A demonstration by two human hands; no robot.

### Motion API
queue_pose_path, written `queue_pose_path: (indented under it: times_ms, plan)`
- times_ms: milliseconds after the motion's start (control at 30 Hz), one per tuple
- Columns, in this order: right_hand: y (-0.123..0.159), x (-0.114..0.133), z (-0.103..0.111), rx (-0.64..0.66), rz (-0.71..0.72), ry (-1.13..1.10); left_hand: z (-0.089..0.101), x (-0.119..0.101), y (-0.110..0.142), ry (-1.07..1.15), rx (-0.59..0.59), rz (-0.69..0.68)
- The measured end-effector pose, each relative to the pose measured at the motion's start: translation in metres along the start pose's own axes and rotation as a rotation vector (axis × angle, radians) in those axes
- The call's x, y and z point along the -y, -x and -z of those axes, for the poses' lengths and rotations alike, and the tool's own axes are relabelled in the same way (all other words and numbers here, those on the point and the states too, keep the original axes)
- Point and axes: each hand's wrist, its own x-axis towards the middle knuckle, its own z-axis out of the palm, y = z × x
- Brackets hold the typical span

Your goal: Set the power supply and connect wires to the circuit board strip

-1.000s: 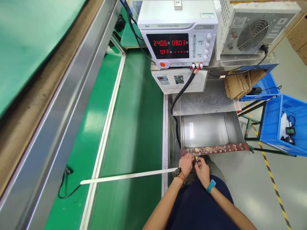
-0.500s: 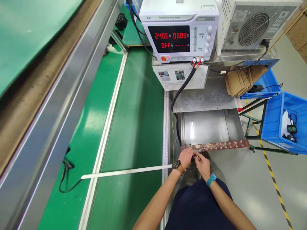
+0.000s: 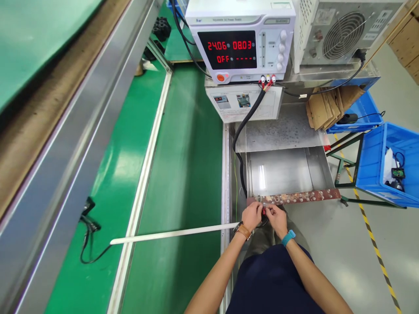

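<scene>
Both hands meet at the near edge of a brown terminal strip (image 3: 294,198) studded with several metal screws. My left hand (image 3: 252,216) is closed in a pinch, at the strip's left end. Opposite it, my right hand (image 3: 276,220) pinches from the other side. Between the fingertips shows a small red wire end (image 3: 263,211); its exact form is too small to make out. A black cable (image 3: 263,223) loops just below the fingers, partly hidden. A long white sleeve (image 3: 176,233) ends by my left wrist.
A power supply (image 3: 242,43) reads 24.06 and 08.03 with OFF; a thick black cable (image 3: 242,126) drops from its terminals. Below is a metal drawer (image 3: 278,172). A blue bin (image 3: 373,165) stands right, a green belt (image 3: 183,183) left, with a metal rail (image 3: 88,117) beyond.
My fingers have shifted slightly upward toward the strip. A yellow bit seen earlier at my right fingertips is now hidden, and the red piece shows between the hands. The view has moved a little.
</scene>
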Motion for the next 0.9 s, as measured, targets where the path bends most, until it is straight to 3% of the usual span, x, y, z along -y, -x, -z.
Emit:
queue_pose_path:
  times_ms: [300, 567, 733, 900]
  plan:
    - [-0.002, -0.001, 0.002, 0.012, 0.009, 0.004, 0.010, -0.003, -0.013, 0.045, 0.175, 0.022]
    - [-0.009, 0.000, 0.004, 0.042, 0.034, 0.033, 0.009, -0.004, -0.006, 0.033, 0.123, -0.022]
    - [-0.012, -0.001, 0.007, 0.052, 0.048, 0.101, 0.001, -0.007, 0.004, 0.043, 0.032, 0.193]
    - [-0.019, -0.001, 0.015, 0.107, 0.100, 0.214, -0.011, -0.005, 0.007, 0.131, 0.133, 0.337]
